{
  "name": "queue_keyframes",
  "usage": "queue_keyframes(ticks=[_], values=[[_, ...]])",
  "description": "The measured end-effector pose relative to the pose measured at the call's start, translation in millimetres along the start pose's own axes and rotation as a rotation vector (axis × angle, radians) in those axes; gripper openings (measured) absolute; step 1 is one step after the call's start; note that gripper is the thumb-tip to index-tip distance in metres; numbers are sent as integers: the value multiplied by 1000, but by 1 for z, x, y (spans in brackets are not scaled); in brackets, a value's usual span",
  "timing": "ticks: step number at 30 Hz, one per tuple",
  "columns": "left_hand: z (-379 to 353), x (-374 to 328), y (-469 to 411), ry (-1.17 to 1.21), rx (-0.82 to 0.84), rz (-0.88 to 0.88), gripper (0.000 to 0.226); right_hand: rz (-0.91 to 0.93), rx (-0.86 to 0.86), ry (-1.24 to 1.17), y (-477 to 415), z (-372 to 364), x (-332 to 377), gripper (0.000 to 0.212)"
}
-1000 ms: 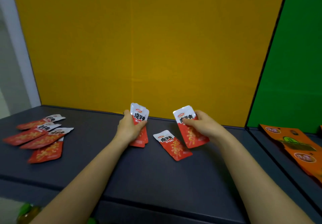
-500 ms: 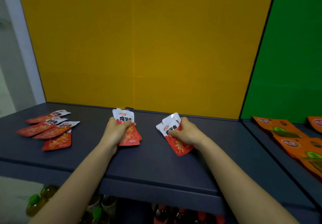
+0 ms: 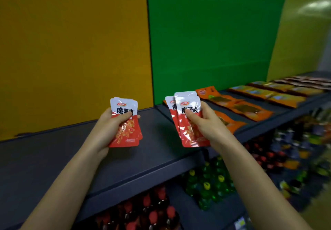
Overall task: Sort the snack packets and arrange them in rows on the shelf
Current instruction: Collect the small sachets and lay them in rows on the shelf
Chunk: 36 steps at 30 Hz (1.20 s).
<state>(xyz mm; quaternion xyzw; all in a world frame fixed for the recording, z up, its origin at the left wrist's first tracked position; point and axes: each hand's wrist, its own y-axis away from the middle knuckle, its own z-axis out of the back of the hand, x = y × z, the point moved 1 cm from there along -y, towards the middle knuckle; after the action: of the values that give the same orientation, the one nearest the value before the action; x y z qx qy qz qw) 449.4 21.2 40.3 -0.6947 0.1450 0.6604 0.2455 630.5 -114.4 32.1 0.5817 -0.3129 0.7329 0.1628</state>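
**Position.** Two small stacks of red-and-white glossy foil snack packets are held in the air above the dark grey flat shelf (image 3: 71, 158), clear of its surface. The left stack (image 3: 127, 131) is over the shelf's middle. The right stack (image 3: 186, 120) is further along it, just short of the flat orange packets (image 3: 247, 110) lying on the shelf.

**Grip.** The left hand (image 3: 109, 127) has its fingers curled behind its stack and its thumb across the front. The right hand (image 3: 202, 124) pinches its stack the same way, with two packets fanned apart. The exact count per stack cannot be read.

**Orientation.** Each stack's long axis is near upright, white header up and print towards the camera. The right stack leans slightly left at the top.

**Handling.** The packets are probably light, thin and pliable, with slick faces that slide on one another. Hold each stack across the mid-body, not by the sealed edge.
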Motion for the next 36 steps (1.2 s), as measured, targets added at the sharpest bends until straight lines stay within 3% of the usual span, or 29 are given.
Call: queue_keyframes(ticks=[7, 14, 25, 36], values=[[-160, 12, -9, 28, 340, 48, 29, -133, -287, -38, 44, 163, -39, 27], [-336, 29, -2, 60, 571, 55, 29, -176, -545, -12, 81, 327, -74, 28], [-558, 84, 6, 36, 708, 162, 32, -211, -755, 67, 99, 507, -123, 28], [-747, 112, -58, 21, 784, 132, 28, -240, -799, 90, 26, 645, -168, 26]])
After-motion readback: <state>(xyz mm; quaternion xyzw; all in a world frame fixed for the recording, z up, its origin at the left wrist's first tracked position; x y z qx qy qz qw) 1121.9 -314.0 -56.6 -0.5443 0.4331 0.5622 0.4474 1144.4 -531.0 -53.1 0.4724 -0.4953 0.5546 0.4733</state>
